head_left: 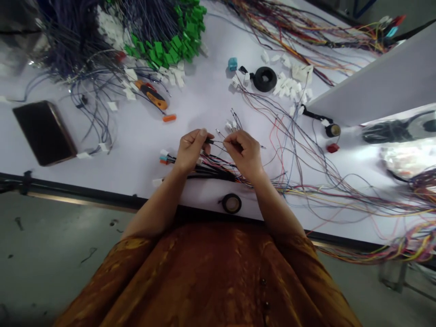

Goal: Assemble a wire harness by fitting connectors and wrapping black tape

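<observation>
Here a thin wire [220,142] is held taut-looking between two hands, over the surface [136,156] near the middle of its near edge. A small dark piece [210,141] is pinched by the fingers of the left hand [190,149]; the wire is nipped by the fingers of the right hand [245,152]. Trouble could come if the wire were tugged askew: it might be bent or let slip. Strands of the wire bundle [214,171] beneath could be snagged, and the tape roll [225,204] beside the near edge knocked off by a forearm. No brand or lettering can be read.
</observation>
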### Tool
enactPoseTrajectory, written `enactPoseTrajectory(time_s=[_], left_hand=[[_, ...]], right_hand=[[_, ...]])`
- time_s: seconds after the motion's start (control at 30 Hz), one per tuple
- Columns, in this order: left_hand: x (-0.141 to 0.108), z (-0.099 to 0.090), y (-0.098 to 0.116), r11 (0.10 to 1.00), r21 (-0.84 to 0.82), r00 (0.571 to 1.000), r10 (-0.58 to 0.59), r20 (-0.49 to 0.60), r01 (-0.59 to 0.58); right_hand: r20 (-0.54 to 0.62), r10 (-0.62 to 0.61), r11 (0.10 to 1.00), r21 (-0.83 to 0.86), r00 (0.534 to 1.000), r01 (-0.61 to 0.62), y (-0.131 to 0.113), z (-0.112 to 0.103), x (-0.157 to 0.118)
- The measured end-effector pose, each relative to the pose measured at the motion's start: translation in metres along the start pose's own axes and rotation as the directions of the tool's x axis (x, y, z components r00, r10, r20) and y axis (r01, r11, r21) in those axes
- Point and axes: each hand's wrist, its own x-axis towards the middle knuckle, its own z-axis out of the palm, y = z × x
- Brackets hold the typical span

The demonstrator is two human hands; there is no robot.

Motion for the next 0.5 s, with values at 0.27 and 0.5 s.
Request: enactPoseTrajectory(time_s=[0.27,0.5], left_hand=[[-0.001,0.002,0.002,1.000,-0.001,1.000,0.003,-0.013,-0.003],[-0.001,0.002,0.001,1.000,-0.013,1.000,0.004,-0.008,-0.004]], right_hand=[[-0.042,0.001,0.999,0.040,0.999,0.001,0.003,0.009,-0.007],[-0.077,-0.006,1.000,0.007,0.997,0.007,0.002,0.013,-0.010]])
